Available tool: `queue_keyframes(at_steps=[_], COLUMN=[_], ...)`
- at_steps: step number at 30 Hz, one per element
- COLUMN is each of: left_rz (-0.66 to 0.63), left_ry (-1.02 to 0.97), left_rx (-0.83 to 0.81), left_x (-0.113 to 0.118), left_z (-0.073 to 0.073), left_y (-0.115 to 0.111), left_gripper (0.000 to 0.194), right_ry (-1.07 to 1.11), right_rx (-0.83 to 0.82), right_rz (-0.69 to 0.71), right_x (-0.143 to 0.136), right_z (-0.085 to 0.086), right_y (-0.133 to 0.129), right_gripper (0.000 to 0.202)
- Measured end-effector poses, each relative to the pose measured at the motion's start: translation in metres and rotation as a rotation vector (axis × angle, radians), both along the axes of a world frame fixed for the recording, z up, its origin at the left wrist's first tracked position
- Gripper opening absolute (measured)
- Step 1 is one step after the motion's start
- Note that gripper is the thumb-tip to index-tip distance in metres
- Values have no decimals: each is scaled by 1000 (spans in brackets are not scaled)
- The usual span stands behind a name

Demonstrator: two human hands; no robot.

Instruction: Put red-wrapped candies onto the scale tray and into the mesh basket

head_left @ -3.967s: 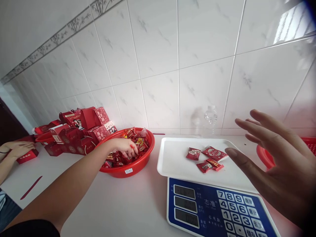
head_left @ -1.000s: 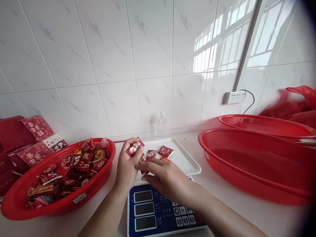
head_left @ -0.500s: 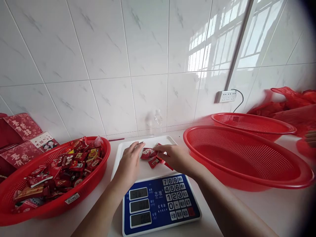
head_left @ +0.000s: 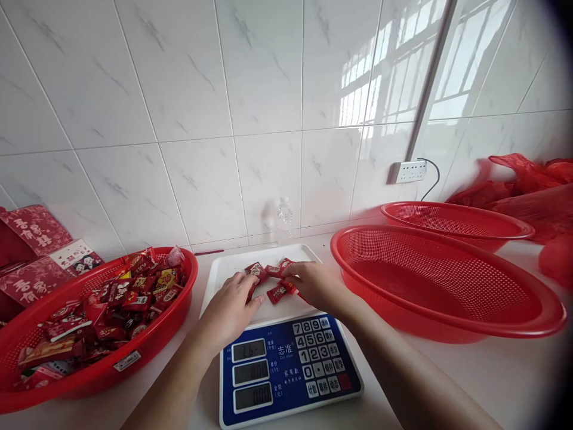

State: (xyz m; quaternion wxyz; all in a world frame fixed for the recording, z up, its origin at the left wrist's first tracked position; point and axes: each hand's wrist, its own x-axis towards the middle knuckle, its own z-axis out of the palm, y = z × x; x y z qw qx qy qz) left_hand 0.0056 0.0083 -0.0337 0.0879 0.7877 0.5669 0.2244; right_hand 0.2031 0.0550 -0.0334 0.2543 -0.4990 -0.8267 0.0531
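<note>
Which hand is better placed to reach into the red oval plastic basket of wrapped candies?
Probably the left hand: it lies between that basket and the right hand, so its reach is shorter.

The candy basket (head_left: 163, 333) is chopped off by the left edge. Some packets (head_left: 286, 263) are kinda covered by the right hand (head_left: 311, 285).

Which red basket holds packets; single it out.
The red basket left of the scale, white label on its side: packets lie heaped in it. The front basket and rear basket, right of the scale, show none.
</note>
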Motion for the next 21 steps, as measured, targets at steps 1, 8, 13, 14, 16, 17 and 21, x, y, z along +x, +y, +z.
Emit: queue_keyframes(at_steps=[1,8,13,14,16,17,21], left_rz=[-17,-207,-231,-238,-232,-206,-44], left_ry=[-12,-12,-140,-182,-245,-254,-164], left_rx=[8,3,-128,-145,-186,-197,-104], left_x=[0,8,11,10,9,8,-1], left_z=[-1,-3,6,9,13,15,12], left_y=[1,-4,-11,-12,-12,-12,-7], left_gripper=[31,43,35,32,29,29,23], right_ry=[-11,364,606,660,710,695,446], right_rx=[0,-78,-289,-346,-401,-383,-135], right_rz=[-2,-54,32,84,178,191,39], right_x=[1,7,3,2,1,2,8], right_z=[-1,13,11,9,7,7,1], right_y=[1,-2,3,3,4,4,9], right_gripper=[25,22,23,25,30,32,35])
